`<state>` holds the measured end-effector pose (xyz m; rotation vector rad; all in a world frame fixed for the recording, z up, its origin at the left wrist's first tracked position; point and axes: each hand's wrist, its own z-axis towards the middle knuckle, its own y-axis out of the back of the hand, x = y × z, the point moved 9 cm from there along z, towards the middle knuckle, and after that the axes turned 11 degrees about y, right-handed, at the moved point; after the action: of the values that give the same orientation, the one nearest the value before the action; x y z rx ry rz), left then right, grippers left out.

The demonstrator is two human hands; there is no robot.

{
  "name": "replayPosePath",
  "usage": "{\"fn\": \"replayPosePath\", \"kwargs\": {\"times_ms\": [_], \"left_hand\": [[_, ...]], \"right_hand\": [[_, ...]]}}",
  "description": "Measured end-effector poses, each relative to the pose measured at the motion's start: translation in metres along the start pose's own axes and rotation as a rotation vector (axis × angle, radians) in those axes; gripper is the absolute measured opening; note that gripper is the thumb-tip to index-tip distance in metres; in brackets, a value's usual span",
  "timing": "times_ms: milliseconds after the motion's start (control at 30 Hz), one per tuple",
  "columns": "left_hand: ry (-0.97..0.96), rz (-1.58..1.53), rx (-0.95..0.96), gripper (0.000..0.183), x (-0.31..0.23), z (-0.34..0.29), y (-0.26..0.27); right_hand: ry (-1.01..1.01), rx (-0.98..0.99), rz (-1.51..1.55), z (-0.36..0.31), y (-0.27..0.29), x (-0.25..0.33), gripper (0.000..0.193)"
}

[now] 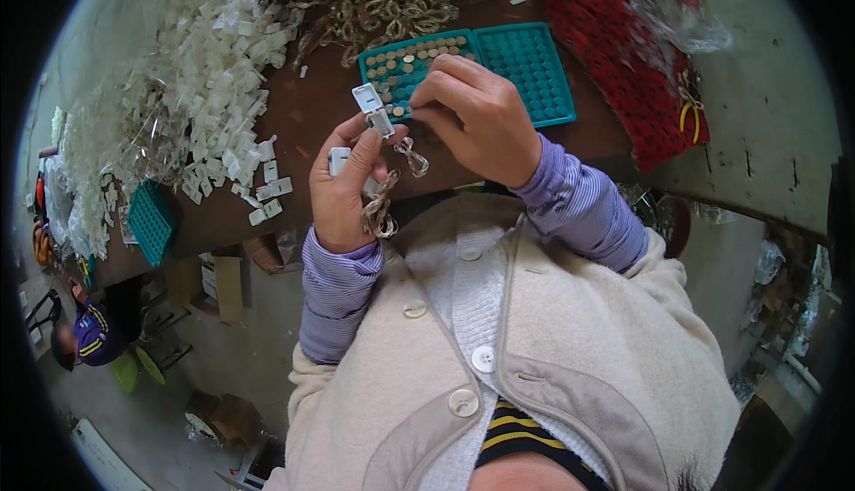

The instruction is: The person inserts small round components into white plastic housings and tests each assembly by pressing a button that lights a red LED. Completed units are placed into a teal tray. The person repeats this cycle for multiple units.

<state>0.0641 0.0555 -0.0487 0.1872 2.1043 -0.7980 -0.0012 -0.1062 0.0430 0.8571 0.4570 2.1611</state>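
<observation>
My left hand (342, 190) holds a small white plastic case (366, 97) with its lid swung up, between thumb and fingers. A second white case (338, 161) is tucked against the same fingers. Coiled thin wires (379, 211) dangle below that palm, and another wire bundle (411, 158) hangs to its right. My right hand (485, 115) reaches over a teal tray (469, 56), thumb and forefinger drawn together beside the open case. Whatever its fingertips hold is too small to make out. Round metallic discs (408, 58), like button cells, sit in the tray's left part.
White plastic cases (223, 64) are heaped at the left, and tangled wire bundles (383, 1) lie at the back. A red patterned cloth (606, 55) with yellow-handled pliers (689, 117) lies right. A second teal tray (151, 222) leans at the left edge. Another person (93, 331) is far left.
</observation>
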Motion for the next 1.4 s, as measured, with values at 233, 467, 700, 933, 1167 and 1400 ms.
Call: {"fn": "replayPosePath", "kwargs": {"times_ms": [233,467,700,933,1167,1400], "left_hand": [[-0.105,0.213,0.061,0.037,0.002,-0.011,-0.042],[-0.045,0.298,0.087,0.035,0.007,-0.015,-0.046],[-0.093,-0.004,0.022,0.026,-0.012,-0.010,0.010],[-0.035,-0.037,0.010,0.025,-0.011,-0.006,0.026],[-0.028,0.228,-0.003,0.030,-0.008,-0.009,-0.004],[-0.031,0.336,0.131,0.030,0.002,-0.015,-0.050]], "right_hand": [[0.016,-0.126,0.036,-0.011,0.033,0.024,0.013],[0.038,-0.161,0.038,-0.018,0.036,0.037,0.016],[-0.117,-0.107,-0.036,-0.007,0.001,0.002,0.012],[-0.084,0.091,-0.247,-0.003,-0.045,-0.005,0.011],[-0.038,-0.152,0.106,-0.002,-0.005,0.014,0.023],[-0.012,-0.279,0.172,-0.022,0.035,0.027,0.027]]}}
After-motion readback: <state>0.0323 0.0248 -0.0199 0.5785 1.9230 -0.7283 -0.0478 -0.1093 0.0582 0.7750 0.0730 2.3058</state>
